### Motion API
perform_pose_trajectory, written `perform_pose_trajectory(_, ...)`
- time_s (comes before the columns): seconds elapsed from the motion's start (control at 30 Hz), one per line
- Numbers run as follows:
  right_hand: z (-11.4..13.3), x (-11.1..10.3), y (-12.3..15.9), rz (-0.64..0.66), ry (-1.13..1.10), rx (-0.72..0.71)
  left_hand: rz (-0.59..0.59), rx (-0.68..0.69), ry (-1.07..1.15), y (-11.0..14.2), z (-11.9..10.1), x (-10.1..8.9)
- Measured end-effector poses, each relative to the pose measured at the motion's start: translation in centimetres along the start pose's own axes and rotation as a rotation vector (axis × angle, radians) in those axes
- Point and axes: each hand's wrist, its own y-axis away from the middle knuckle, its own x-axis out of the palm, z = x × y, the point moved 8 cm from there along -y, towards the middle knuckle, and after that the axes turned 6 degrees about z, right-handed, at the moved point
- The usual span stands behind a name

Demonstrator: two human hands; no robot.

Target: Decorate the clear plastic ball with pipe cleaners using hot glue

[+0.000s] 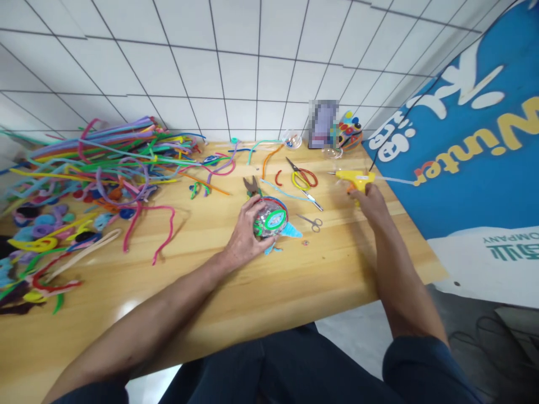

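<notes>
My left hand [246,233] is wrapped round a clear ball [268,217] trimmed with green, red and blue pipe cleaner. A light-blue pointed piece [291,230] sticks out from the ball's right side. On the right, my right hand [371,203] grips a yellow glue gun [356,178] by its handle, nozzle pointing left, with a pale glue stick [396,180] out of its back. Pliers [251,186] lie just behind the ball. Yellow-and-red-handled scissors [302,176], a craft knife [314,202] and small grey scissors [312,222] rest between my hands.
A large heap of coloured pipe cleaners [113,146] covers the table's back left, with loose twisted pieces [46,235] in front. Clear plastic domes [292,139], a blurred upright panel [323,124] and a colourful dotted object [350,132] stand at the back. A blue banner [467,140] borders the right edge.
</notes>
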Motion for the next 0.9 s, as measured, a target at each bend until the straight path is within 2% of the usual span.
perform_pose_trajectory(0.07, 1.6, 0.4, 1.8, 0.096, -0.232, -0.023, -0.004, 0.0, -0.004, 0.0, 0.0, 0.1)
perform_pose_trajectory(0.13, 4.1, 1.4, 4.0, 0.228, -0.362, -0.081, -0.031, -0.024, -0.024, 0.0, 0.2, -0.1)
perform_pose_trajectory(0.27, 8.5, 4.0, 8.3, 0.39, -0.451, -0.189, -0.084, -0.068, -0.064, 0.3, 0.7, -0.3)
perform_pose_trajectory(0.4, 9.5, 6.8, 10.9, 0.491, -0.489, -0.207, -0.059, -0.075, -0.091, 0.3, 0.7, -0.2)
perform_pose_trajectory(0.5, 9.3, 7.8, 11.6, 0.523, -0.471, -0.247, -0.01, -0.077, -0.079, 0.2, 0.5, 0.0)
perform_pose_trajectory(0.6, 9.4, 7.4, 11.9, 0.509, -0.419, -0.338, -0.003, -0.058, -0.058, 0.1, 0.2, -0.1)
perform_pose_trajectory(0.73, 10.3, 6.2, 12.8, 0.466, -0.24, -0.518, -0.042, -0.066, -0.045, 0.1, 0.3, -0.5)
perform_pose_trajectory(0.9, 12.4, 5.5, 14.6, 0.419, -0.092, -0.78, -0.028, -0.088, -0.066, 0.2, 0.4, -0.5)
